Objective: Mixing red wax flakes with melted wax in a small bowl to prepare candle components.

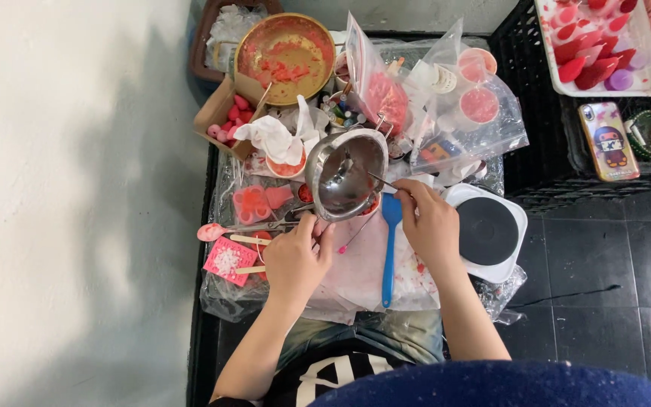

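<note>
Head view: steel pouring pot (pixel 344 175) hides whatever sits under it; its handle is buried in the left hand (pixel 295 260), fist closed. Right hand (pixel 431 222) pinches a thin metal stick (pixel 380 179), tip inside. Pot shiny, tilted, above the cluttered surface (pixel 356 279), beside a blue spatula (pixel 390 249).

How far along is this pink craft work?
Done: red and pink pieces sit in the white tray. In hand: the left hand tilts a small steel pot, nearly empty, while the right hand pokes in a thin stick. Left: the pink mold looks unfilled.
</note>
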